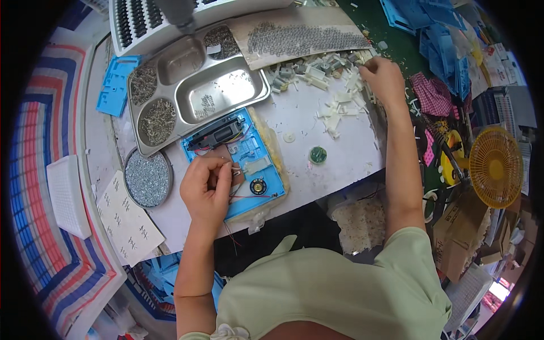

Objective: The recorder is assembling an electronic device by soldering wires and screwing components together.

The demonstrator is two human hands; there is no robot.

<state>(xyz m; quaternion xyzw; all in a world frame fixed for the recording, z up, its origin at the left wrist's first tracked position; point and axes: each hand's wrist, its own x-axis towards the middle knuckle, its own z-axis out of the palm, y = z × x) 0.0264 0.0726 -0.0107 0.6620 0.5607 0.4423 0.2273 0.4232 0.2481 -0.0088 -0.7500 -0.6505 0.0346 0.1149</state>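
A blue plastic casing [245,160] lies in front of me with a black motor-like unit [218,134], a round black speaker [258,186], a whitish block [256,165] and thin wires in it. My left hand [205,187] is over the casing's left edge, thumb and fingers pinched together; whatever is between them is too small to make out. Reaching far right, my right hand [382,81] has its fingers curled at the edge of a heap of small white plastic parts [343,102]. Its fingertips are bent together, and I cannot make out what they hold.
A steel compartment tray [263,86] with screws and springs stands behind the casing. Beside it are a round dish of small metal pieces [148,178] and a board of small grey parts [300,38]. A green-topped round tub [318,154] sits right; a yellow fan [496,166] stands beyond.
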